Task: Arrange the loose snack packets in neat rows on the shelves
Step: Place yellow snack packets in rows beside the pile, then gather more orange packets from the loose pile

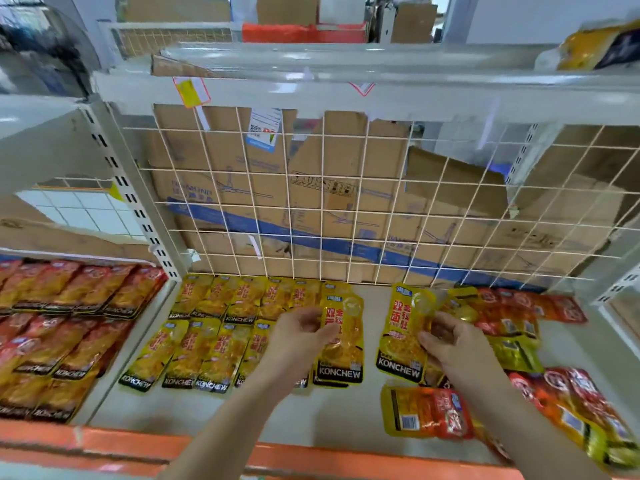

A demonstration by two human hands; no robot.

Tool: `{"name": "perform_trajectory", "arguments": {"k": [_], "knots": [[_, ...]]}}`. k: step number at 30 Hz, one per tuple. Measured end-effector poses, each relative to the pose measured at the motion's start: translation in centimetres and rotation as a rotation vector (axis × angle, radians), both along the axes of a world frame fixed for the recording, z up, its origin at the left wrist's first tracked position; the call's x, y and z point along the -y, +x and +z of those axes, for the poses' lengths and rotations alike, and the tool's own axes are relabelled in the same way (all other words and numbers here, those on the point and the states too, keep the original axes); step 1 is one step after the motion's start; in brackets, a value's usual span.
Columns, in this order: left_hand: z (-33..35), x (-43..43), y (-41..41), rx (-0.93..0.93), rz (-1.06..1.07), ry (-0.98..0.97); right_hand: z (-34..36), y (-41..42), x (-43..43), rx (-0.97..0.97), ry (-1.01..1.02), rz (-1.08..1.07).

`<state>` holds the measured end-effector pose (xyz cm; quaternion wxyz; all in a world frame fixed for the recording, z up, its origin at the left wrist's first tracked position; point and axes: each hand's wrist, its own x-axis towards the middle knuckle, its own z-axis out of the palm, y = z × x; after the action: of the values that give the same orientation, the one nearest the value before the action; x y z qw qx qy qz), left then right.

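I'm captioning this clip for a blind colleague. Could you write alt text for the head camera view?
A person's left hand and right hand each hold a yellow snack packet over a white shelf: the left packet and the right packet. Yellow packets lie in two neat rows at left; loose red and yellow packets lie jumbled at right, before a wire grid.

A single wide-angle view comes from the person's head, looking forward and down onto the pale grey metal shelf (214, 414), close enough that both forearms enter from the near edge. It faces the white wire grid back panel (346, 209) at the far side (straight lines bow toward the edges). The orange front shelf lip (104, 445) runs along the bottom, nearest the camera.
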<state>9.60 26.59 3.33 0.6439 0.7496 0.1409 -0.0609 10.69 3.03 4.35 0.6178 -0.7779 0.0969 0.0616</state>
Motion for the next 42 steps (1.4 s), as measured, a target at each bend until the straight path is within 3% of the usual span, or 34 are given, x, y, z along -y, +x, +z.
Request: {"name": "perform_trajectory", "arguments": {"k": [13,18,27,31,34,42], "knots": [[-1.9,2.4,8.3,0.129,-0.216,0.4,-2.2,5.0,-0.2,-0.004,-0.46,-0.052],[-3.5,3.3,9.9,0.141,-0.137,0.432,-3.7,7.2,-0.2,0.0,-0.492,0.039],[-6.7,3.4,11.5,0.047,-0.096,0.859,-5.1,10.0,-0.9,-0.022,-0.495,0.15],[-7.3,3.1,10.5,0.229,-0.221,1.061,-5.7,10.3,-1.0,0.035,-0.57,0.207],[-8.4,3.0,9.6,0.314,-0.312,1.103,-5.9,10.3,-0.9,0.098,-0.66,0.254],[-8.2,3.2,9.1,0.271,-0.397,1.146,-7.0,10.3,-0.7,0.17,-1.005,0.359]]}}
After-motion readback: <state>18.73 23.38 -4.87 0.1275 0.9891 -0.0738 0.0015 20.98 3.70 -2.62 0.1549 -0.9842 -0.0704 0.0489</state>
